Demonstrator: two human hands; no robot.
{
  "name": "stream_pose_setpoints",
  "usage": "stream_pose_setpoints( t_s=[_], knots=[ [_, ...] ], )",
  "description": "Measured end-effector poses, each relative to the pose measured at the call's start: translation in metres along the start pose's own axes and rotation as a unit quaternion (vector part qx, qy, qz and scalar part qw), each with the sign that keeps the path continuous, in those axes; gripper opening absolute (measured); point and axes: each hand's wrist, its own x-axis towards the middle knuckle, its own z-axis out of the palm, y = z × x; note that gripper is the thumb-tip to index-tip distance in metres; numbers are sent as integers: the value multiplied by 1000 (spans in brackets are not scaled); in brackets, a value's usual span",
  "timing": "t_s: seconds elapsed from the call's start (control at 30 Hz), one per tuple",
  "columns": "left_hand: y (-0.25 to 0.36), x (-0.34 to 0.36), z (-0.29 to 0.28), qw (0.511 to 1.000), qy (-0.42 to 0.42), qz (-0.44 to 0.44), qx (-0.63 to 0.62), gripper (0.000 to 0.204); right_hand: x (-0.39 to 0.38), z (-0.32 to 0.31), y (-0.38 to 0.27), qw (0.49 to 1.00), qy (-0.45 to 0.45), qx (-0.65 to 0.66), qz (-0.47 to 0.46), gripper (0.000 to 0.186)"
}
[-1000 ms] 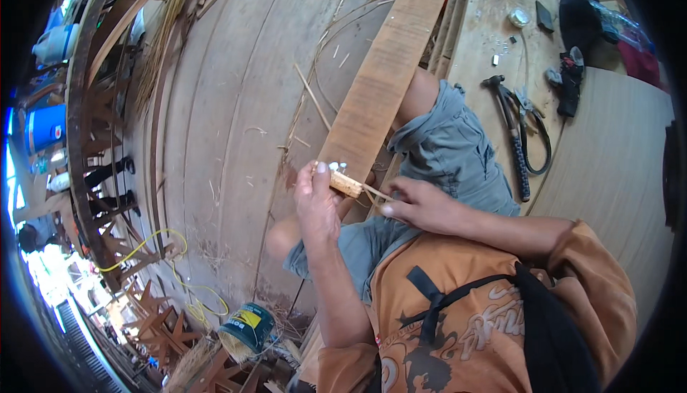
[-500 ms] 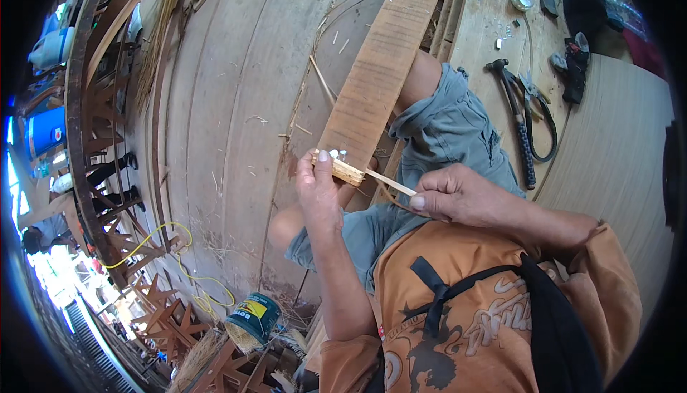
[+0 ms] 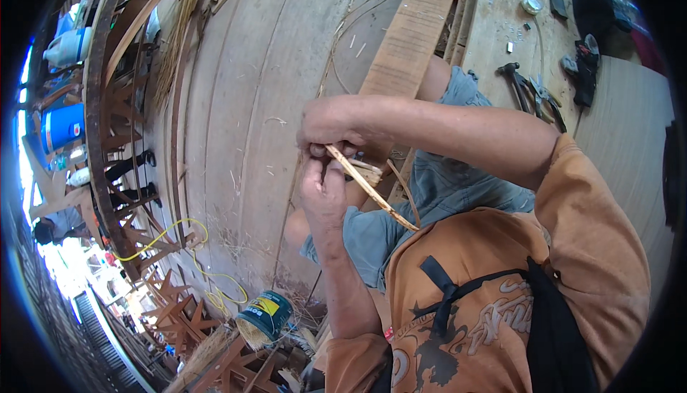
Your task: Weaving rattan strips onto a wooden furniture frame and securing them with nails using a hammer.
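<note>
My left hand (image 3: 323, 196) is closed round a small light-wood block (image 3: 371, 173), most of it hidden behind fingers and a strip. Reaching across from the right, my right hand (image 3: 336, 125) meets the left one, its fingers closed just above the left thumb. A thin pale wooden strip (image 3: 372, 193), perhaps rattan or bamboo, slants from the right fingertips down toward my shirt and passes in front of the block. A thinner brown strand (image 3: 405, 194) curves beside it. Beyond the hands, a brown plank (image 3: 411, 35) lies across my leg.
A hammer (image 3: 511, 77), pliers (image 3: 544, 98) and a round tin (image 3: 532, 4) lie on the bench at right. A dark green can (image 3: 263, 318), yellow cord (image 3: 197, 250) and brown star-shaped frames (image 3: 172, 303) are at lower left. A person (image 3: 56, 223) is far left.
My right hand has swung from the right, near my lap, up and over to the left hand. The strip now runs from its fingers across the block. The view has shifted slightly.
</note>
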Motion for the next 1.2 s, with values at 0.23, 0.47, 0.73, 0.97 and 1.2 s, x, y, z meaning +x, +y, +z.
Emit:
stream_pose_setpoints(
  t_s=[0.23,0.47,0.73,0.97,1.2],
  knots=[
    [7,10,6,996,47,-62,-36,11,-34,-8,6,997,-45,59,6,22],
    [-1,11,11,985,99,10,139,15,-143,-33,36,963,-59,250,-77,48],
    [-2,15,16,974,105,54,193,17,-284,-98,16,968,144,-136,-152,69],
    [-5,8,3,974,122,7,189,18,-186,-8,-43,921,219,-53,-319,59],
    [6,13,12,978,87,-42,187,23,-155,12,-55,907,312,143,-243,49]
  ],
)
